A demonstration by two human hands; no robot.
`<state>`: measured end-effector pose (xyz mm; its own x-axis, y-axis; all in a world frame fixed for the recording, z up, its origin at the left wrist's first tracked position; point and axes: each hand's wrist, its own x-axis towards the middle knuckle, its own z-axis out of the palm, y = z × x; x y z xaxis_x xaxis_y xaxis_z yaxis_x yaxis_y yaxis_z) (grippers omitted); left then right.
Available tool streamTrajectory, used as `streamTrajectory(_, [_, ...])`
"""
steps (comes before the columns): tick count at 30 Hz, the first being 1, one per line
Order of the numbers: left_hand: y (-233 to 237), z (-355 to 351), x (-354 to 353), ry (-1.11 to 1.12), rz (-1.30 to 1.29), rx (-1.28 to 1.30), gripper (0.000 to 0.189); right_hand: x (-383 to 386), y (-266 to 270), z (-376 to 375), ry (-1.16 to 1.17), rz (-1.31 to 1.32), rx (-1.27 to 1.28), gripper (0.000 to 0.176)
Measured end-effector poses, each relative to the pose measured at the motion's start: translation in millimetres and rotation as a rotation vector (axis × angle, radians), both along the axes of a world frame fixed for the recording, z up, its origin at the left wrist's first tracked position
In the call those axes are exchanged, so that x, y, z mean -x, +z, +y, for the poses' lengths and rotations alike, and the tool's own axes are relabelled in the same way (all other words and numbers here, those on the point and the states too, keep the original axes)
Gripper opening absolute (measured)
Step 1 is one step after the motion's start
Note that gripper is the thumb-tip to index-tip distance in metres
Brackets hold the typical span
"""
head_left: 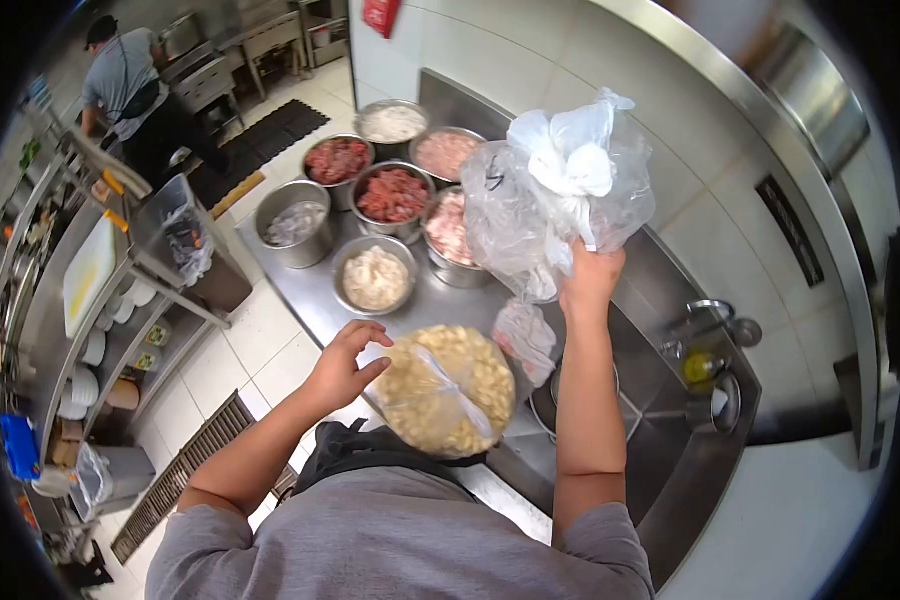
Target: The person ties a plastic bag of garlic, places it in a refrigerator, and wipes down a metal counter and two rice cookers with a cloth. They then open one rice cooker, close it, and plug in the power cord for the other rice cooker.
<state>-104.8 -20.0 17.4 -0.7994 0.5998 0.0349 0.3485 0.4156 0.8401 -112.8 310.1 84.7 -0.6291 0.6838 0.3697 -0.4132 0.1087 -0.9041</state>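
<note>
My right hand (592, 283) is closed around a bunch of clear and white plastic bags (580, 185), raised over the back right of the steel counter. My left hand (346, 368) holds nothing, its fingers apart and curved beside a plastic-covered round of pale yellow chunks (410, 405). That round sits right in front of my body, with a twisted, whitish strip of plastic across its top. Between it and my right forearm lies a crumpled plastic bag (526, 342). A metal bowl of pale, shredded-looking food (374, 278) stands just beyond my left hand.
Several metal pots of red and pink meat (394, 194) crowd the far end of the counter (295, 277). To the right is a sink (655, 425) with bottles at its edge. At left, a shelf unit (160, 330) holds dishes; a person (130, 85) works at the back.
</note>
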Motion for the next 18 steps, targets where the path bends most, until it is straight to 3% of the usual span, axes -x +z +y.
streamTrajectory(2, [-2,-36,12,0.052,-0.024,-0.022,0.023,27,2,-37,0.042,-0.058,-0.126,0.032])
streamTrajectory(6, [-26,-121,39,0.145,-0.01,-0.034,0.022,89,23,-147,0.207,-0.083,-0.053,0.021])
streamTrajectory(8, [-27,-167,55,0.205,-0.044,-0.024,0.02,132,17,-197,0.378,-0.063,-0.038,0.024])
streamTrajectory(15, [-24,-354,102,0.455,-0.184,0.001,0.022,251,-6,-393,0.65,-0.151,0.048,0.028])
streamTrajectory(16, [-30,-382,105,0.494,-0.147,-0.026,0.021,270,-13,-418,0.689,-0.146,0.012,0.04])
streamTrajectory(18, [-35,-438,111,0.564,-0.175,0.013,0.019,301,-19,-468,0.754,-0.117,0.105,0.039])
